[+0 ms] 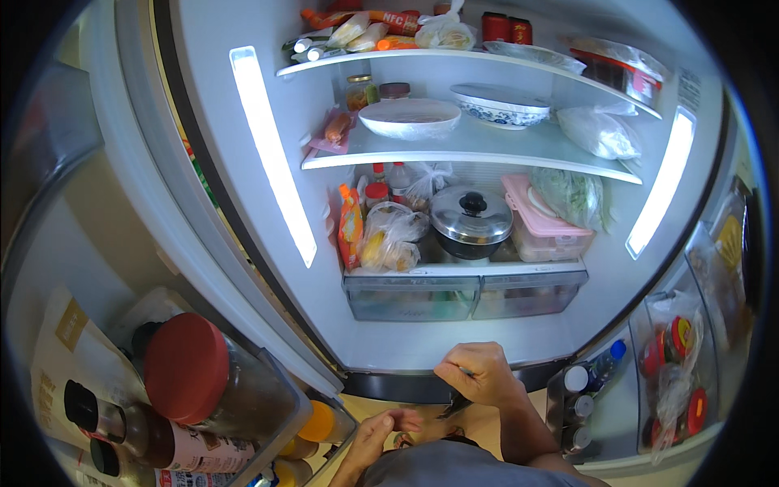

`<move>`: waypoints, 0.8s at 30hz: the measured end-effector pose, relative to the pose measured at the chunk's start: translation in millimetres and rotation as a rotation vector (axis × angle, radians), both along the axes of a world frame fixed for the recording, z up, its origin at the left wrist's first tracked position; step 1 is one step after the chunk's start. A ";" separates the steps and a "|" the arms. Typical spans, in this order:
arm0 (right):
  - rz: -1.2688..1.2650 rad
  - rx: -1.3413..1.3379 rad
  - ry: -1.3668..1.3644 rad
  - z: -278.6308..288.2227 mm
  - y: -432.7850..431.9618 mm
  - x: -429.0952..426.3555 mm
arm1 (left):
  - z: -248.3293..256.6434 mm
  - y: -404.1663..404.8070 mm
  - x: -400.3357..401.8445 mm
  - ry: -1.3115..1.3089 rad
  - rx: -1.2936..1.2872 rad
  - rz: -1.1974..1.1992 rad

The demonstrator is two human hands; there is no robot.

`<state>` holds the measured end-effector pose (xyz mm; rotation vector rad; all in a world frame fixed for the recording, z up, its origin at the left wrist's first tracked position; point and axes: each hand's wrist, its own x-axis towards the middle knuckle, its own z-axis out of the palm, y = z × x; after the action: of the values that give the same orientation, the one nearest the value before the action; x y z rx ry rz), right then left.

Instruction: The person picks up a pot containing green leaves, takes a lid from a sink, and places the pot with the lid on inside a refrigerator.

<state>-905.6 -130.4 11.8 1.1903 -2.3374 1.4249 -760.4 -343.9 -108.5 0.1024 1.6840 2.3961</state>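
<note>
My right hand (478, 372) is closed in a fist in front of the fridge's lower edge. A dark, thin object (455, 406) hangs below the fist and seems to be gripped in it; most of it is hidden, and its kind cannot be told. Lower and to the left, my left hand (383, 431) is held near my body with loosely bent fingers and nothing in it. Before me the fridge stands open. A black pot with a steel lid (471, 216) sits on its lowest shelf, beside a pink-lidded plastic box (551, 219) and knotted plastic bags (392, 237).
Two clear drawers (414, 298) lie under the shelves. A wrapped white bowl (409, 119) and a blue-patterned bowl (502, 109) occupy the middle shelf (475, 159). The left door rack holds a red-lidded jar (185, 368) and bottles; the right door holds bottles (575, 405) and bagged jars (675, 341).
</note>
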 end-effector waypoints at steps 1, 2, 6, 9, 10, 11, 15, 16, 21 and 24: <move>-0.034 0.035 -0.004 -1.2 0.7 6.1 | -2.1 -1.3 2.1 -0.031 0.012 -0.005; -0.050 0.032 0.004 -2.0 0.7 13.9 | -3.6 -3.5 4.1 -0.022 0.010 -0.021; -0.184 0.035 -0.061 2.2 9.9 45.3 | -13.4 -1.9 11.4 -0.050 -0.005 -0.021; -0.251 0.083 -0.081 -2.1 24.8 68.9 | 1.8 6.3 22.2 -0.019 -0.028 0.013; -0.259 0.098 -0.034 -2.9 30.7 76.2 | 4.5 10.1 26.8 -0.005 -0.019 0.041; -0.261 0.104 -0.043 -1.9 36.6 85.6 | 5.4 14.9 33.7 0.010 -0.009 0.070; -0.233 0.116 -0.007 -0.3 53.6 117.6 | 11.1 28.1 69.2 0.005 -0.013 0.220; -0.243 0.138 0.014 -2.6 59.8 126.9 | 8.6 31.3 78.5 0.008 -0.033 0.273; -0.237 0.161 -0.069 -16.2 99.8 190.0 | 9.1 50.6 132.1 0.008 -0.063 0.507; -0.274 0.194 -0.227 -39.4 116.1 230.5 | 3.8 54.4 162.8 0.083 -0.103 0.602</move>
<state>-675.1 -14.3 -27.6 0.7379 -2.7178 1.3232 -597.6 -289.5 -104.7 -0.3810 2.1091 2.7251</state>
